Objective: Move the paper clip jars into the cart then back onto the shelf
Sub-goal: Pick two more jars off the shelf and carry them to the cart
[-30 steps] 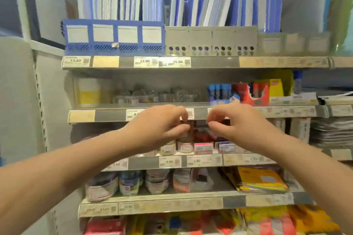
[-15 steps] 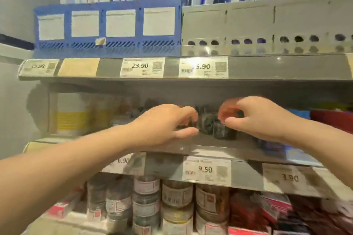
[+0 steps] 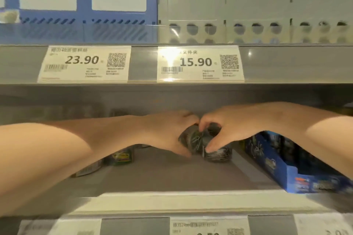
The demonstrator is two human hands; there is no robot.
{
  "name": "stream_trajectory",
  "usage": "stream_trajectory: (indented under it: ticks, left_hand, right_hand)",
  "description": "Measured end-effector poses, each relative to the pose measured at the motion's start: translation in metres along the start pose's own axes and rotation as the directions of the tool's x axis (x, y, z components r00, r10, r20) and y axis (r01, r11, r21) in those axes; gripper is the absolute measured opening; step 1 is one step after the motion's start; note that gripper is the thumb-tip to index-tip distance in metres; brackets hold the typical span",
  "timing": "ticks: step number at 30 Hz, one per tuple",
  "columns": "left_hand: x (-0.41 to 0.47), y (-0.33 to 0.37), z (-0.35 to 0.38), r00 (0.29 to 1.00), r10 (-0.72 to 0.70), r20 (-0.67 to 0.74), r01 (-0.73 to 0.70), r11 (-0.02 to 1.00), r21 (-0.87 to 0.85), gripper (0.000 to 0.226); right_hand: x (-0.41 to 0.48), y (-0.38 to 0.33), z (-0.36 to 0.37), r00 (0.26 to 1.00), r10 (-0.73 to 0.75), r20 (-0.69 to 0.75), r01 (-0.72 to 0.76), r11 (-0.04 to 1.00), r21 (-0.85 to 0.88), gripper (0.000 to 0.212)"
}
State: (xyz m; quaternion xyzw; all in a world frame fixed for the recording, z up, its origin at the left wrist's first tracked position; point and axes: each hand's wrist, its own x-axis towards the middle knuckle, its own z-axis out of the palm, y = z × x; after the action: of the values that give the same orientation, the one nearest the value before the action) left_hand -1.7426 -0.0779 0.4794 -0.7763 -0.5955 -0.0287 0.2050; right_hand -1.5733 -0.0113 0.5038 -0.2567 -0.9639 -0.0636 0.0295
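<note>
We are at the first step of the task, taking the paper clip jars from the shelf (image 3: 172,175), and both hands reach deep into it. The left hand (image 3: 168,131) has its fingers and thumb curled round the left jar (image 3: 190,137), a small clear jar full of metal clips. This jar looks tilted toward its neighbour, and we cannot tell if it has already left the shelf floor. The right hand (image 3: 227,126) grips the right jar (image 3: 219,153) from above, with the thumb on its front wall, and this jar seems to stand on the shelf. The two jars touch each other, and the fingertips of the two hands meet above them. From the jars, a blue display box (image 3: 286,170) stands at 3 o'clock, quite near the right forearm, and a green-labelled packet (image 3: 122,155) lies at 9 o'clock, partly under the left forearm. The price tags 23.90 (image 3: 84,63) and 15.90 (image 3: 198,63) are at 12 o'clock, on the edge of the shelf above. The cart is not in view. In our judgement, the next move is to lift both jars a little and draw them straight toward 6 o'clock. The hands should stay low under the upper shelf, and the right arm should stay clear of the blue box. The grip should be firm, because the smooth round walls may slip.
</note>
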Motion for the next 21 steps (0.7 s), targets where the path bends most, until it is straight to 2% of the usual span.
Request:
stream_trajectory:
  ticks: [4, 9, 21]
  left_hand:
    - [0.015, -0.007, 0.013, 0.998, 0.063, 0.024, -0.06, 0.993, -0.101, 0.064]
    - [0.025, -0.011, 0.017, 0.996, 0.085, 0.036, -0.081, 0.992, -0.099, 0.061]
    - [0.007, 0.007, 0.008, 0.996, -0.062, -0.065, 0.054, 0.992, -0.117, 0.05]
  right_hand:
    - [0.009, 0.006, 0.004, 0.996, 0.024, 0.087, -0.022, 1.0, -0.019, 0.06]
    - [0.013, 0.013, 0.009, 0.989, 0.05, 0.138, -0.055, 0.998, 0.033, 0.061]
    - [-0.002, 0.001, 0.015, 0.999, -0.008, -0.045, 0.011, 0.997, 0.078, 0.065]
